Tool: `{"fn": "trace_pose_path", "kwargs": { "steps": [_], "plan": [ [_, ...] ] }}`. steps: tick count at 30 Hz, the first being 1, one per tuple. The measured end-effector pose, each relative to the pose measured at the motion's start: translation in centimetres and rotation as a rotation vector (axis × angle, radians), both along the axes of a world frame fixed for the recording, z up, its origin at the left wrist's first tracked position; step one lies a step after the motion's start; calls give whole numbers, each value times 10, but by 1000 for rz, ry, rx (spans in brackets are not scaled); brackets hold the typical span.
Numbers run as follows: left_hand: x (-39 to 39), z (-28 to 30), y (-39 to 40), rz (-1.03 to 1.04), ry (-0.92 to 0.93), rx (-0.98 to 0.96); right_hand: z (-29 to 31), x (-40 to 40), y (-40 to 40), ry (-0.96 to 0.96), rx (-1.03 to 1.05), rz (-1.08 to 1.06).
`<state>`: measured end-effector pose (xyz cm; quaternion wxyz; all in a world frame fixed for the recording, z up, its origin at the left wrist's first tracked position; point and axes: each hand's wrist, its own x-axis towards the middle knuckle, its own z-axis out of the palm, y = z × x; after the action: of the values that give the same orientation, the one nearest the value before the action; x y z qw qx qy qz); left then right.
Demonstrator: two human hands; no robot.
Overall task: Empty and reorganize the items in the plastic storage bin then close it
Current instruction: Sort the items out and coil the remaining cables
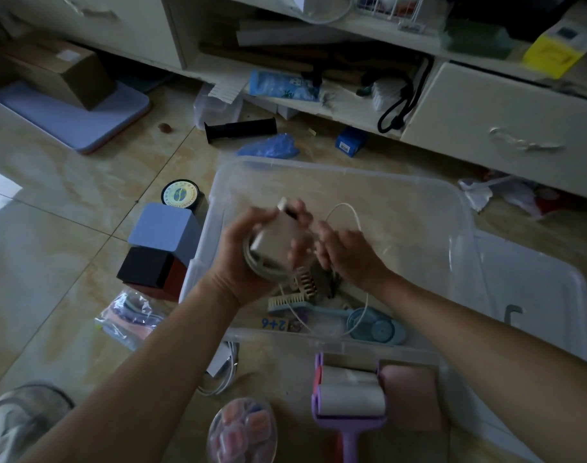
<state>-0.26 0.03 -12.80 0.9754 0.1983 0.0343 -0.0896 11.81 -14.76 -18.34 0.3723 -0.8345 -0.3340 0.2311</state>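
Left grip (252, 259) around white charger (278, 238), right grip (345, 252) pinching its cable (347, 208) over bin (465, 235).

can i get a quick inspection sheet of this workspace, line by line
surface: glossy beige tile floor, work done at floor level
job's things: clear plastic storage bin open, its far half bare; comb and blue tape dispenser lie at its near end; lid lies to the right
clutter: lint roller, boxes, round tin, blue gloves on the floor
hands: left hand grips a white charger block; right hand pinches its cord
cables: white cord loops over the bin; another white cable on the floor
surroundings: white cabinet, open shelf crammed
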Motion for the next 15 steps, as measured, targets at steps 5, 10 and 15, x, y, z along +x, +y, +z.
{"fn": "trace_pose_path", "kwargs": {
  "steps": [5, 10, 15],
  "plan": [
    [15, 2, 19, 639, 347, 209, -4, -11, -4, -156, -372, 480],
    [4, -22, 10, 594, 506, 923, 27, -17, 13, -408, -385, 782],
    [-2, -30, -6, 293, 726, 1116, 54, -18, 24, -818, -65, 699]
  ]
}}
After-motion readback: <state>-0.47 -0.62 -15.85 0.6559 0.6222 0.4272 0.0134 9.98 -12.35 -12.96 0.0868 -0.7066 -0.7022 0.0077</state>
